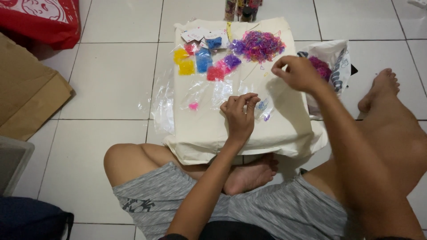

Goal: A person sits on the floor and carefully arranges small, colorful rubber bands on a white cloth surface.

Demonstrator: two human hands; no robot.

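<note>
Head view: left hand curled, fingertips pinched together on a small clear plastic bag lying on the cream cloth-covered box. Right hand hovers just beside the heap of purple, pink and orange rubber loops, fingers bunched; whether it holds one, cannot tell. Sorted yellow, blue and pink packets lie left. White tiled floor around.

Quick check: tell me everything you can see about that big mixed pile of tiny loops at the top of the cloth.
The heaped pile of tiny pink, purple and orange elastic loops looks rubbery and translucent. It lies loose and tangled near the far edge of the cream fabric bag, a few strays beside it. Small colour-sorted clear packets lie to its left. The right hand hovers just below it, apparently not touching.
</note>
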